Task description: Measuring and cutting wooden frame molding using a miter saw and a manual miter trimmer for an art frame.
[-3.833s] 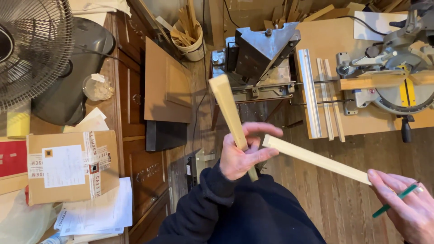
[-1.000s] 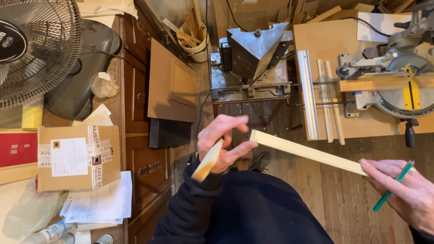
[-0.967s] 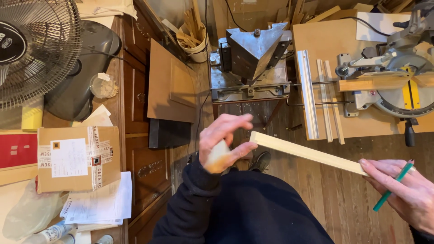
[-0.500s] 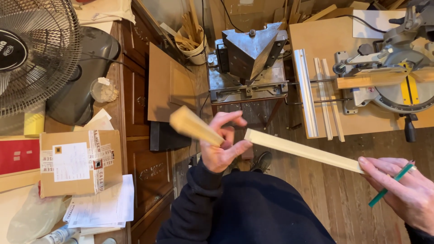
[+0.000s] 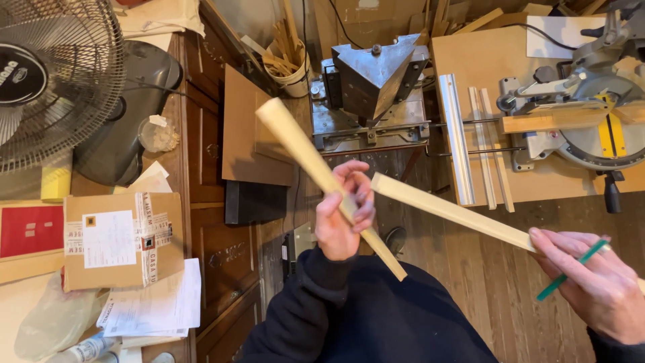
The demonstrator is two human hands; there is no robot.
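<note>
So, 2 pale wooden strips in play, both held up in front of the person's dark sweatshirt (image 5: 376, 316). Left hand (image 5: 342, 215) has its fingers curled shut around the first strip (image 5: 306, 151), gripping it a bit below the middle. That strip runs diagonally, its upper end pointing up and left toward the brown board (image 5: 245, 134) leaning on the cabinet, its lower end poking out under the hand down to the right. Right hand (image 5: 594, 282) is closed on the far end of the second strip (image 5: 450, 210), which slants from lower right up to the left, and its free end sits just beside the left hand's fingertips; can't tell if it actually touches them. The same hand also has a green pencil (image 5: 568, 271) tucked between its fingers, angled across the knuckles.

Around all that: a miter saw (image 5: 591, 121) on a plywood bench (image 5: 484, 60) at upper right, with a metal rail (image 5: 455, 148) and a couple of thin wood slats (image 5: 487, 154) lying beside it. A grey metal machine (image 5: 373, 87) sits top centre, and a bucket of wood scraps (image 5: 289, 64) just left of it. On the left there's a fan (image 5: 54, 81), a cardboard box (image 5: 121, 235) and loose papers (image 5: 154, 306) on a dark wooden cabinet (image 5: 215, 249). Floor is wood plank (image 5: 497, 269).
</note>
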